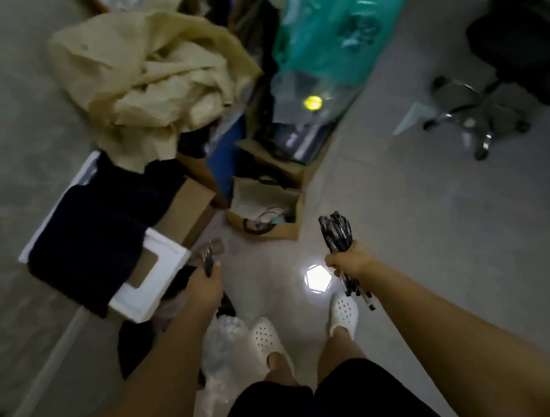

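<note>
Right hand (346,260) grips thick pen bundle (338,235) in fist, centre right of frame. Left hand (206,280) pinches a few pens (208,260), centre left. Risk: loose bundle fans out; pens slide from fist, scatter near open cardboard box (267,209) ahead.

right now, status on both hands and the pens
Right hand grips a bundle of pens. Left hand holds a few pens. Open cardboard box on the floor ahead, between both hands.
</note>
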### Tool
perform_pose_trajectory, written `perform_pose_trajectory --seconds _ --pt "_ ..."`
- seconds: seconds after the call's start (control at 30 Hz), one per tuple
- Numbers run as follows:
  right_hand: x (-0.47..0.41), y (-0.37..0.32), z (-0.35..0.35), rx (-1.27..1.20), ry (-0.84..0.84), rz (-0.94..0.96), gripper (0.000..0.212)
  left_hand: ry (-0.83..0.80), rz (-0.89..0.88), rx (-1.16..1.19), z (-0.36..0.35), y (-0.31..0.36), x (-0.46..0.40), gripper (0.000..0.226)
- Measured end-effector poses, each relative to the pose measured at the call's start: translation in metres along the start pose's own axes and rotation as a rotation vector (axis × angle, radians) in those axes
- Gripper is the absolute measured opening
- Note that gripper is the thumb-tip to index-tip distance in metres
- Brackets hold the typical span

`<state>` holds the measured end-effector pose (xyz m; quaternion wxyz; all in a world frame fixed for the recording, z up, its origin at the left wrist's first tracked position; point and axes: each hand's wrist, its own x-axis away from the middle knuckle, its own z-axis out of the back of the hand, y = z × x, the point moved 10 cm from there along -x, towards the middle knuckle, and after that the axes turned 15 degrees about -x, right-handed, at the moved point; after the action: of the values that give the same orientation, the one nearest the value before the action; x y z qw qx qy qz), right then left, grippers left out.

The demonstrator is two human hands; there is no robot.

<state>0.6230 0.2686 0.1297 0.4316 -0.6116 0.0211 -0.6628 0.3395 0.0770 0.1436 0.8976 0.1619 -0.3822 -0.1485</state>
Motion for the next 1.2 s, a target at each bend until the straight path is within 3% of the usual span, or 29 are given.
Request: perform_pose_trajectory --seconds 0.17,0.47,0.67,0.87,1.2 --pt "0.000 0.057 0.135 -0.187 0.120 -0.038 0.014 -0.076 -0.125 -0.146 -0.085 0.109 0.034 0.037" --pt "0.010 0.140 0.390 -0.449 0.363 -0.111 0.015 -0.288 -0.275 -0.087 -0.274 0.292 0.117 0.033" --pt "0.012 0.179 0.501 -0.641 0.521 -0.190 0.010 -0.453 -0.362 -0.158 -0.363 0.396 0.152 0.029" --pt "-0.018 0.177 0.578 -0.769 0.591 -0.225 0.008 -0.514 -0.441 -0.224 -0.435 0.508 0.150 0.028" --pt "-0.087 0.107 0.724 -0.918 0.711 -0.196 0.012 -0.585 -0.592 -0.413 -0.532 0.741 0.141 0.027"
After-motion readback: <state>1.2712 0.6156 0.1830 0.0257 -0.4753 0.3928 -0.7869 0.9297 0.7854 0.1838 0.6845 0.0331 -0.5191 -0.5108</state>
